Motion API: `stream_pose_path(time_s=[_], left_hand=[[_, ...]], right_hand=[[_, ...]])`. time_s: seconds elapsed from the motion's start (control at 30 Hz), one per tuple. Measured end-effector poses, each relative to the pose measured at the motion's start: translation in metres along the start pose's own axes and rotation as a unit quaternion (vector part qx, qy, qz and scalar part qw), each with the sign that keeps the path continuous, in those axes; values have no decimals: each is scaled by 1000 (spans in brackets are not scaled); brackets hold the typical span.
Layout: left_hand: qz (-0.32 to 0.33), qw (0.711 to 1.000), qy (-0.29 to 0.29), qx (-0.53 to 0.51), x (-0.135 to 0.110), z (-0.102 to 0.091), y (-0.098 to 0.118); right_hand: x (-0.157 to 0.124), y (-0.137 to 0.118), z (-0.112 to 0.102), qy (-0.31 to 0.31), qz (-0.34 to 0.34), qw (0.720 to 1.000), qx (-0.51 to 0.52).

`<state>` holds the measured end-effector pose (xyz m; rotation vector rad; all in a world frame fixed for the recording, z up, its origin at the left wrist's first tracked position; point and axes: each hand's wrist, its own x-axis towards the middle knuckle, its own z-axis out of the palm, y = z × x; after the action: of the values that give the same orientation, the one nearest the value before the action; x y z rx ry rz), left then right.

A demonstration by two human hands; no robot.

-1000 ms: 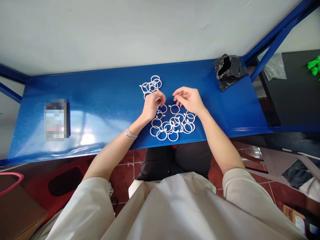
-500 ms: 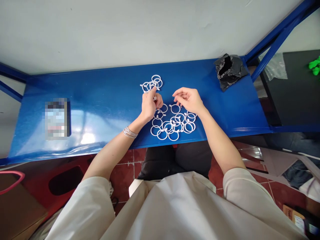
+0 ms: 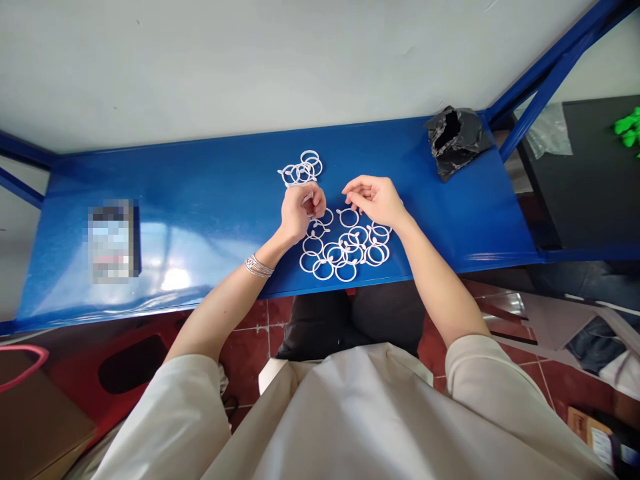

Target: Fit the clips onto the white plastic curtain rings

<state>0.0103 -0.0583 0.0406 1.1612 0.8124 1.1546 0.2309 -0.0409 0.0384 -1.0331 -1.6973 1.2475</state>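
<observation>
My left hand (image 3: 303, 210) is curled closed over the blue table, with a small white piece partly showing between its thumb and fingers. Just beyond it lies a small group of white rings with little tabs (image 3: 299, 175). To the right hovers my right hand (image 3: 375, 199), its fingers loosely bent and nothing visible in them. Below it and nearer my body, a larger spread of white tabbed rings (image 3: 346, 271) overlaps on the table. A single ring (image 3: 349, 225) lies just under the right fingers. Part of the spread is hidden behind my left hand.
A crumpled black plastic bag (image 3: 457, 143) lies at the table's back right. A blurred-out flat object (image 3: 114, 240) lies on the left of the blue table (image 3: 210, 173). Blue metal posts (image 3: 545, 90) rise at the right end, beside a black surface with green objects (image 3: 629, 128).
My left thumb has turned inward, and the fingers have curled tighter around the white piece. The right hand and the rings on the table look nearly unchanged.
</observation>
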Motion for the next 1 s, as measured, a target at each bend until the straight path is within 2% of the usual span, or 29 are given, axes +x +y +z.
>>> stream_pose_path(time_s=[0.23,0.73,1.0], left_hand=[[-11,1000,18,-14,1,2,1],[1,1000,-3,14,3,5,1],[52,992,49,102,-3,7,-2]], right_hand=[[-1,-3,0,-4,-12,1000,-7],[-1,-4,-1,-2,-9,1000,-6],[0,1,0,2,-10,1000,-6]])
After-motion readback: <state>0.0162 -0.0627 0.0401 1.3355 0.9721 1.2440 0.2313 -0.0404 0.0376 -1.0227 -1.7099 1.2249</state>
